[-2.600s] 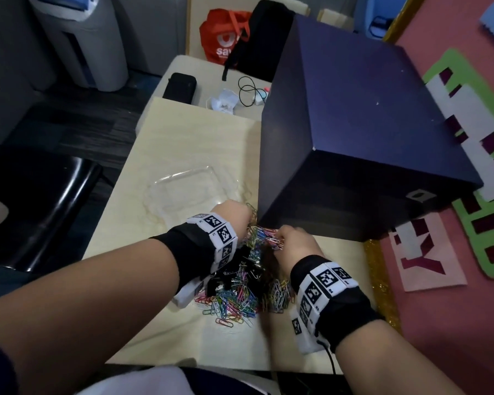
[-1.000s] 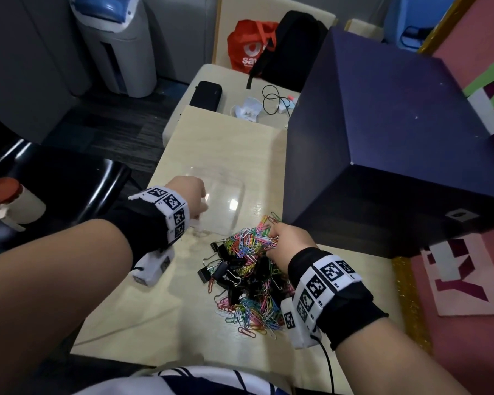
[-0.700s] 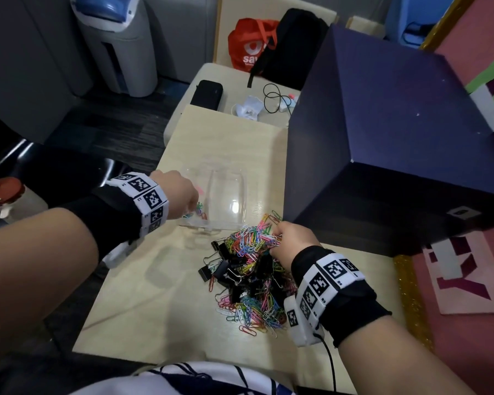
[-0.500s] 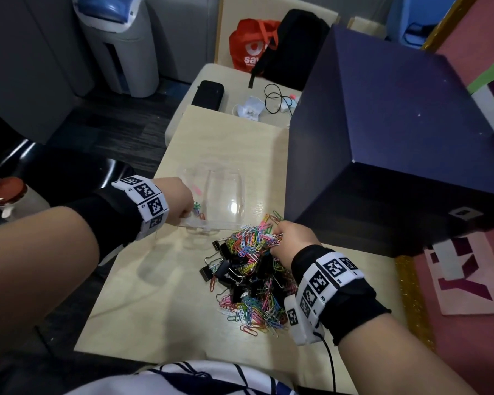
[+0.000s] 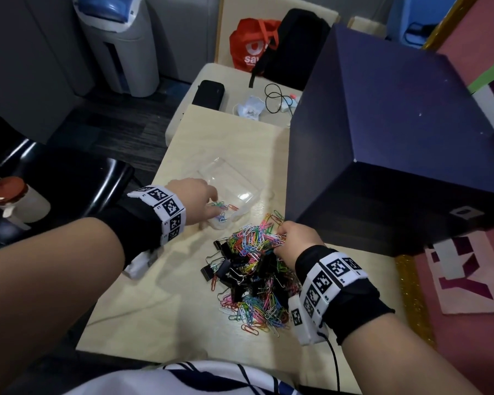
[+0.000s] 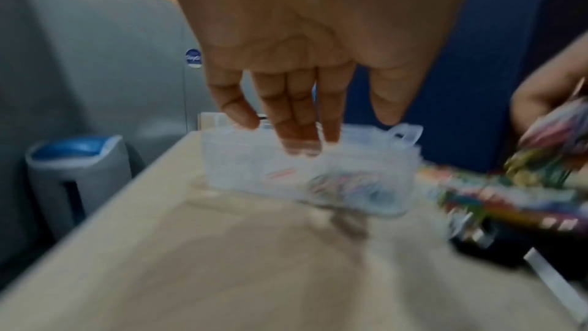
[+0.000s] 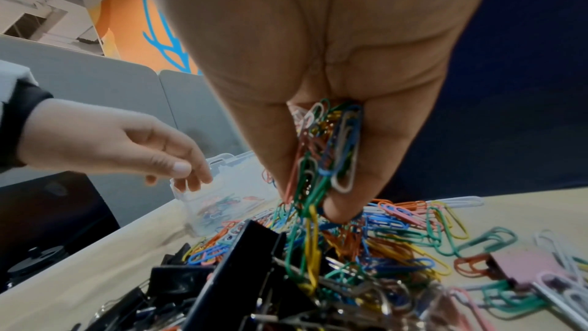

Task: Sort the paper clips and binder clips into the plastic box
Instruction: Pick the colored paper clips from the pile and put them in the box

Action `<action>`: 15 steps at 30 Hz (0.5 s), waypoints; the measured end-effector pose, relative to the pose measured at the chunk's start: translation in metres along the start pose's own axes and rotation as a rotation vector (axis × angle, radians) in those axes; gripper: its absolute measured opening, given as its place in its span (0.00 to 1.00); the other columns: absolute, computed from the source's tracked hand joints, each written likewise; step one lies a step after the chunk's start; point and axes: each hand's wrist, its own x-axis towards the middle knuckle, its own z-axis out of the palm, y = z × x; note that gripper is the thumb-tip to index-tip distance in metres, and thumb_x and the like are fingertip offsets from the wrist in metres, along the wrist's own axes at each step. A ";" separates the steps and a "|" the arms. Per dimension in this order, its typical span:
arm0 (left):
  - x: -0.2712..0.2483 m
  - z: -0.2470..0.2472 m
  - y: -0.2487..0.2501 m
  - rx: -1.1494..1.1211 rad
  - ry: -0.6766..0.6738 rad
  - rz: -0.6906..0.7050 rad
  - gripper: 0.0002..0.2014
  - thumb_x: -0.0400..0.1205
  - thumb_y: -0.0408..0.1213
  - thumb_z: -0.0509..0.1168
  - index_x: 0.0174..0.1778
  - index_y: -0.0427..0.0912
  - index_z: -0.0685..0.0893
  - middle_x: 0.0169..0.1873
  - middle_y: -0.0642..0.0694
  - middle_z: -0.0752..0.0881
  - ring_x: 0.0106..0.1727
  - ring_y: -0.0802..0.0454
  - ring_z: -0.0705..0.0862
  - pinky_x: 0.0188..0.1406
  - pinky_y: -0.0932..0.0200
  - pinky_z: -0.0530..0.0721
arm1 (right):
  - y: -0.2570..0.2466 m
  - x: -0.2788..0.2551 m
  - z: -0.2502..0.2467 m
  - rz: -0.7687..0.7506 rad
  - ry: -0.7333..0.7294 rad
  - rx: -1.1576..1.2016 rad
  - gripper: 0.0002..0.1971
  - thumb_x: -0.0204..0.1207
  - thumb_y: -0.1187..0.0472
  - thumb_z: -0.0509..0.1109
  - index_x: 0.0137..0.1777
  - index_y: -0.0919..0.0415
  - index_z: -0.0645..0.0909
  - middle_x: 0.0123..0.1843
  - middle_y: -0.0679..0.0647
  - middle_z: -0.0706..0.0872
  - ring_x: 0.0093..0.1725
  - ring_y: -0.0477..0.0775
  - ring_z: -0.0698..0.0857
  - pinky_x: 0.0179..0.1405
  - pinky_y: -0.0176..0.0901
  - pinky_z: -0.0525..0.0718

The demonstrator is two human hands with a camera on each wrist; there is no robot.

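A clear plastic box (image 5: 240, 173) stands open on the light wooden table (image 5: 154, 303), with a few coloured paper clips (image 5: 222, 208) in its near corner. My left hand (image 5: 214, 212) hovers over that corner, fingers straight and pointing down, holding nothing; the left wrist view shows the fingertips (image 6: 296, 132) just inside the box (image 6: 242, 165). A pile of coloured paper clips (image 5: 254, 306) mixed with black binder clips (image 5: 228, 262) lies in front of me. My right hand (image 5: 280, 238) pinches a bunch of paper clips (image 7: 327, 150) at the pile's far edge.
A big dark blue box (image 5: 397, 138) stands close at the right, just behind my right hand. A black chair (image 5: 69, 181) and a red-lidded jar (image 5: 9, 198) are off the table's left edge. A second table (image 5: 240, 78) with a black case and cable lies beyond.
My left hand left the pile, swung left to the box and let paper clips fall into it; the box has turned a little. My right hand stayed on the pile, gripping clips.
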 end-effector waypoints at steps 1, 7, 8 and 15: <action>0.001 0.001 -0.003 0.044 -0.051 -0.034 0.25 0.81 0.60 0.59 0.70 0.52 0.75 0.62 0.49 0.80 0.63 0.47 0.79 0.57 0.50 0.79 | 0.000 -0.001 0.000 0.000 -0.007 0.000 0.16 0.78 0.63 0.68 0.66 0.57 0.77 0.62 0.58 0.84 0.61 0.59 0.83 0.59 0.43 0.81; 0.003 0.011 -0.001 0.126 -0.107 -0.066 0.32 0.80 0.56 0.59 0.80 0.56 0.59 0.67 0.49 0.77 0.65 0.45 0.78 0.56 0.48 0.81 | 0.003 -0.003 -0.002 0.004 -0.001 0.024 0.17 0.79 0.62 0.67 0.67 0.57 0.77 0.64 0.58 0.83 0.63 0.60 0.82 0.60 0.43 0.79; 0.004 0.012 0.000 0.120 -0.108 -0.066 0.32 0.80 0.56 0.59 0.80 0.57 0.58 0.68 0.49 0.77 0.65 0.45 0.79 0.55 0.48 0.81 | 0.003 -0.003 -0.002 0.007 0.009 0.034 0.17 0.79 0.62 0.67 0.68 0.57 0.77 0.64 0.58 0.83 0.63 0.60 0.82 0.60 0.43 0.79; 0.003 0.007 -0.001 0.014 0.213 -0.149 0.15 0.79 0.44 0.62 0.62 0.54 0.80 0.64 0.47 0.75 0.64 0.44 0.74 0.60 0.46 0.75 | 0.004 -0.001 0.000 0.002 0.027 0.060 0.17 0.78 0.61 0.68 0.67 0.56 0.78 0.63 0.57 0.84 0.62 0.59 0.82 0.59 0.42 0.79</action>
